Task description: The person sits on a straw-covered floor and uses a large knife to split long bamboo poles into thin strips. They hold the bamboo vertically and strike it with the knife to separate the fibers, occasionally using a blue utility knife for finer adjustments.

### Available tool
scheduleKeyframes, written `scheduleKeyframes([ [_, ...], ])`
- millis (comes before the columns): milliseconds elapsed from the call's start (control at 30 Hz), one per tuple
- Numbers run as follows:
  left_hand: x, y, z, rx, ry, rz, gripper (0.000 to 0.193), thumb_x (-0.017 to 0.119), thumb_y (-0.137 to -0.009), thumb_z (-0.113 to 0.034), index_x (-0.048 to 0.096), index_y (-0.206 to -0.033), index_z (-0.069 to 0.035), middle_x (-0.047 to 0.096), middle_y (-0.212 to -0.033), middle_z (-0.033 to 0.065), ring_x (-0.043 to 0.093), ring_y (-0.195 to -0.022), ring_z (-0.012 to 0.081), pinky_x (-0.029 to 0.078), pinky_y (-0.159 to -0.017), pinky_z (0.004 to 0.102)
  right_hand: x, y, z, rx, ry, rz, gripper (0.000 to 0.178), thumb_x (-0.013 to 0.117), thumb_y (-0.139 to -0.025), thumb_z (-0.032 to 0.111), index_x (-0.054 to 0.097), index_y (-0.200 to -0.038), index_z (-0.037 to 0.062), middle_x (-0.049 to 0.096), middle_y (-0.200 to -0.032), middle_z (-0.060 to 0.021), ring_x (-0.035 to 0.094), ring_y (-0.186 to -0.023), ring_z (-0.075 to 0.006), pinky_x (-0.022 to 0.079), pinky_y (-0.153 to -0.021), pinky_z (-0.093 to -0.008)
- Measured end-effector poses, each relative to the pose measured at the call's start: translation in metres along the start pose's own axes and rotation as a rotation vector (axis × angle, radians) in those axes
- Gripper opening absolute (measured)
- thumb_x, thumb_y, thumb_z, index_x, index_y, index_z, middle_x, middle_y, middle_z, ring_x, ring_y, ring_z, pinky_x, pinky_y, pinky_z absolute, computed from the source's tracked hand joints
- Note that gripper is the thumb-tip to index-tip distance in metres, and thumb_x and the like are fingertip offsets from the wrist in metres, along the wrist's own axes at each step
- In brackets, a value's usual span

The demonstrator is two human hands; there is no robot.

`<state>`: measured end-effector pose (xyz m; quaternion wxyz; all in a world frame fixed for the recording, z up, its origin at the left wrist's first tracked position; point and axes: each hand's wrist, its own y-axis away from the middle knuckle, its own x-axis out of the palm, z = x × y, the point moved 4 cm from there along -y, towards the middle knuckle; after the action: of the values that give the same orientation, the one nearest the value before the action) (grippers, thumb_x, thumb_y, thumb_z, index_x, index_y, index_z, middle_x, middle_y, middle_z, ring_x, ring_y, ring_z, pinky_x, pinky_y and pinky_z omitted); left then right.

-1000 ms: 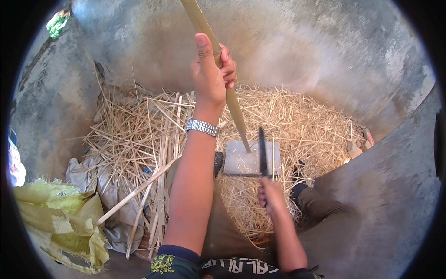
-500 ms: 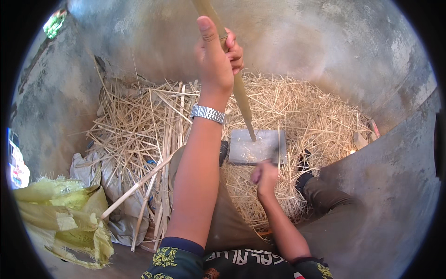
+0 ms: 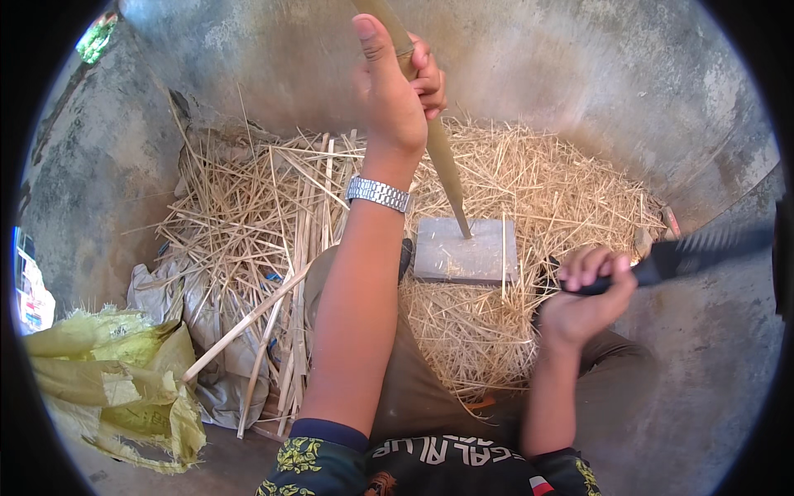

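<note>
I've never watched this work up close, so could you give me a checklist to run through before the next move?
1. Left hand has the bamboo pole: ok, fingers closed around it.
2. Pole's lower end is on the grey block: ok, it appears to rest on top.
3. Right hand has the knife by its handle: ok.
4. Blade is away from the left hand: ok, out to the right.
5. Block top is free of chips: not ok, pale bits lie there.
6. Blade is sharp: cannot tell, blurred.

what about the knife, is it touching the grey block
No, the right hand holds the knife out to the right, with a clear gap between it and the grey block.
</note>
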<state>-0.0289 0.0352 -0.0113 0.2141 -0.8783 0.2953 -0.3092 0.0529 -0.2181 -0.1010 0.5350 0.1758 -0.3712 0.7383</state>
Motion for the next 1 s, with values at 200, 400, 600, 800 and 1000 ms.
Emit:
scheduleKeyframes([
  [200, 0.009, -0.004, 0.004, -0.029, 0.001, 0.012, 0.074, 0.027, -0.09, -0.084, 0.039, -0.075, -0.012, 0.024, -0.051, -0.0047, 0.022, -0.041, 0.0077, 0.021, -0.04, 0.0254, -0.107, 0.104, -0.162, 1.006, 0.81, 0.255, 0.026, 0.061, -0.09, 0.02, 0.05, -0.069, 0.0094, 0.045, -0.051, 0.0019, 0.039, -0.037, -0.0098, 0.028, -0.034, -0.0278],
  [400, -0.007, -0.003, -0.002, 0.004, 0.001, -0.033, 0.074, 0.027, -0.09, -0.084, 0.039, -0.076, -0.012, 0.025, -0.051, -0.0046, 0.023, -0.041, 0.0077, 0.022, -0.04, 0.0252, -0.025, 0.005, -0.041, 0.697, 0.611, 0.32, 0.022, 0.066, -0.09, 0.021, 0.054, -0.074, 0.0118, 0.045, -0.056, 0.0066, 0.037, -0.042, -0.0035, 0.027, -0.037, -0.0209],
  [600, 0.003, 0.0, -0.002, 0.013, -0.01, -0.047, 0.075, 0.029, -0.089, -0.085, 0.039, -0.075, -0.012, 0.025, -0.051, -0.0048, 0.023, -0.04, 0.0076, 0.022, -0.04, 0.0252, 0.003, -0.004, 0.002, 0.081, -0.073, 0.122, 0.027, 0.047, -0.097, 0.022, 0.042, -0.071, 0.0136, 0.039, -0.054, 0.0022, 0.035, -0.042, -0.0076, 0.03, -0.037, -0.0241],
  [800, -0.009, -0.002, 0.005, -0.047, 0.008, -0.066, 0.074, 0.032, -0.088, -0.085, 0.038, -0.073, -0.013, 0.025, -0.05, -0.0049, 0.022, -0.039, 0.0072, 0.023, -0.039, 0.0241, -0.133, 0.138, -0.211, 1.292, 0.575, 0.111, 0.037, 0.058, -0.096, 0.03, 0.047, -0.065, 0.0112, 0.044, -0.048, -0.0027, 0.043, -0.035, -0.0174, 0.032, -0.034, -0.0325],
  [1000, -0.025, -0.002, -0.003, -0.058, 0.006, -0.222, 0.072, 0.031, -0.089, -0.084, 0.039, -0.076, -0.014, 0.029, -0.052, -0.004, 0.027, -0.042, 0.0078, 0.029, -0.042, 0.0238, -0.23, 0.167, -0.255, 0.924, 1.114, 0.374, 0.032, 0.064, -0.088, 0.027, 0.056, -0.071, 0.0013, 0.054, -0.055, -0.008, 0.052, -0.039, -0.0199, 0.043, -0.038, -0.0365],
])
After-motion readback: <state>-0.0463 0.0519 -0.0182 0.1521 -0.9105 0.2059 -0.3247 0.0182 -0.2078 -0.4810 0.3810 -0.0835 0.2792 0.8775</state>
